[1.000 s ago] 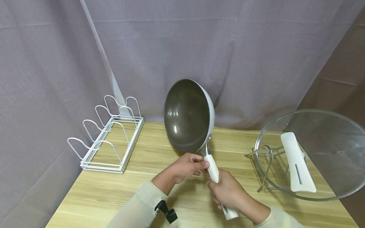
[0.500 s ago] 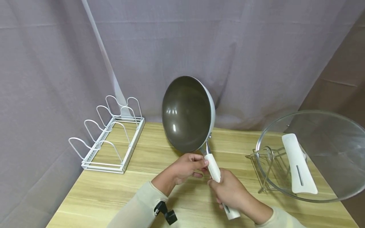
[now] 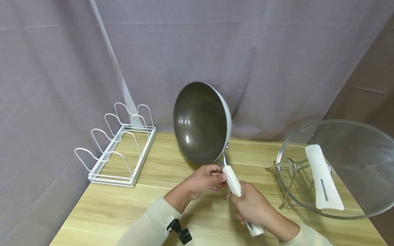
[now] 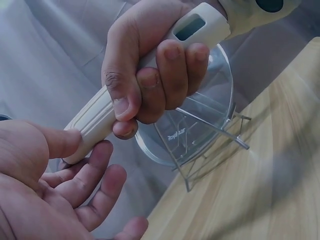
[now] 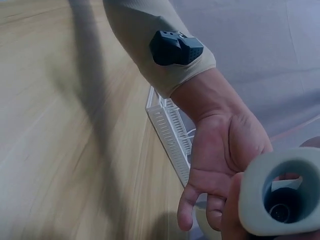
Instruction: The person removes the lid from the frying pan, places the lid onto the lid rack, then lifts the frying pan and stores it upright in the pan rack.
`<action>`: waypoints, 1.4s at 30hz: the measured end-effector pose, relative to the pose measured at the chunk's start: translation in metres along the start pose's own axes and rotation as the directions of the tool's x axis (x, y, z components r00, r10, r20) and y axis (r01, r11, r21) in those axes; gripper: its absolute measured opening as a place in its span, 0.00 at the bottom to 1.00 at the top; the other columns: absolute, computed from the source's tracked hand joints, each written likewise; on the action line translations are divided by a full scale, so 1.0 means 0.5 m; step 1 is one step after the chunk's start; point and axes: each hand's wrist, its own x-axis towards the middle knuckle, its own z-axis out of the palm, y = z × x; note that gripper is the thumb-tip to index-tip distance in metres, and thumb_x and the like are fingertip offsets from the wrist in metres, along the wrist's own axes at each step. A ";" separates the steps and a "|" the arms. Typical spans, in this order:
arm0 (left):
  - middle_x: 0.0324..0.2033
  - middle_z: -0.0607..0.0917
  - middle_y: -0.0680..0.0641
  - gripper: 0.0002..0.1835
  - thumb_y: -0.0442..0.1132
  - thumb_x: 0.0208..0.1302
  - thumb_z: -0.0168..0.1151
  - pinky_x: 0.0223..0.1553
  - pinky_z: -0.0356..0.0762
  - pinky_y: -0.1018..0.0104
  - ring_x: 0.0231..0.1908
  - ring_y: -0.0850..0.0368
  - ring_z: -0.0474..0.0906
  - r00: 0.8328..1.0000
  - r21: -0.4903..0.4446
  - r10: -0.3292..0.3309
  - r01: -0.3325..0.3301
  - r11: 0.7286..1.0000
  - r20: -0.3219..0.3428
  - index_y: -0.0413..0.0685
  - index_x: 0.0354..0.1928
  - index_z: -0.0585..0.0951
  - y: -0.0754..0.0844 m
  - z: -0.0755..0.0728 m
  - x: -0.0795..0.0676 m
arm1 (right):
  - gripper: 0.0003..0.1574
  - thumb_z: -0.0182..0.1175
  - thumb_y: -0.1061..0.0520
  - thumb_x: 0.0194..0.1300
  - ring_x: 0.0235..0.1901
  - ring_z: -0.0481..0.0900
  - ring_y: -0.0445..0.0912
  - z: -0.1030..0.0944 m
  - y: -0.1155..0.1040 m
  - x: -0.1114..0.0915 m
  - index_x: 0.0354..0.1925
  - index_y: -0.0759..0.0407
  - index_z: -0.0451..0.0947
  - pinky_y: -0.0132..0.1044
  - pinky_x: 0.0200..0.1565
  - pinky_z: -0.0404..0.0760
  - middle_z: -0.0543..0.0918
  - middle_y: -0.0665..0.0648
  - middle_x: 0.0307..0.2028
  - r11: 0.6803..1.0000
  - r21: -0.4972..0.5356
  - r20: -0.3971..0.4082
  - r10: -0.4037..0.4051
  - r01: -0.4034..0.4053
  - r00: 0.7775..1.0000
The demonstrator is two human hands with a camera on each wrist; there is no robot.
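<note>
A wok [image 3: 200, 123] with a dark inside and pale outside is held tilted up over the table, its inside facing left and toward me. My right hand [image 3: 252, 205] grips its white handle [image 3: 232, 181] near the lower end; in the left wrist view, the fingers curl round the handle [image 4: 95, 120] and leave its slotted end sticking out. My left hand [image 3: 203, 179] pinches the handle near the wok, thumb [image 4: 65, 142] on one side and a fingertip beneath, the other fingers loosely bent. The right wrist view looks into the handle's hollow end [image 5: 250, 195].
A white wire rack [image 3: 141, 160] with upright loops stands on the wooden table [image 3: 172, 232] at left. On the right, a glass lid [image 3: 363, 171] with a white grip [image 3: 323, 177] leans on a metal wire stand [image 3: 286, 201]. A grey curtain [image 3: 261, 51] hangs behind.
The wok's bowl has shifted slightly left and up, while the handle's lower end and my right hand have moved a little right. My left hand stays nearly in place.
</note>
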 end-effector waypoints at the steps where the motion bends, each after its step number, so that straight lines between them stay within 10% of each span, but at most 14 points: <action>1: 0.40 0.88 0.43 0.12 0.34 0.72 0.61 0.53 0.79 0.45 0.41 0.54 0.84 1.000 0.003 -0.001 0.001 1.000 0.000 0.33 0.52 0.78 0.001 0.001 0.000 | 0.10 0.57 0.60 0.72 0.10 0.71 0.46 -0.001 0.000 0.000 0.45 0.66 0.71 0.41 0.13 0.75 0.74 0.58 0.14 1.000 -0.004 0.002 -0.001 0.001 1.000; 10: 0.40 0.88 0.44 0.10 0.33 0.73 0.61 0.55 0.77 0.39 0.47 0.41 0.83 0.999 0.003 -0.026 0.026 1.000 -0.028 0.35 0.50 0.78 0.002 0.008 -0.006 | 0.08 0.57 0.60 0.71 0.09 0.70 0.44 -0.006 0.005 0.001 0.42 0.66 0.71 0.41 0.11 0.75 0.74 0.57 0.14 0.998 -0.049 0.012 -0.034 0.035 0.999; 42: 0.41 0.88 0.43 0.11 0.34 0.74 0.61 0.47 0.81 0.45 0.41 0.52 0.83 0.996 -0.033 -0.045 0.042 0.999 -0.081 0.40 0.54 0.79 0.011 0.033 -0.016 | 0.04 0.57 0.64 0.65 0.08 0.71 0.44 -0.029 0.014 0.007 0.38 0.64 0.72 0.43 0.11 0.76 0.74 0.57 0.14 0.985 -0.161 0.025 -0.060 0.063 0.998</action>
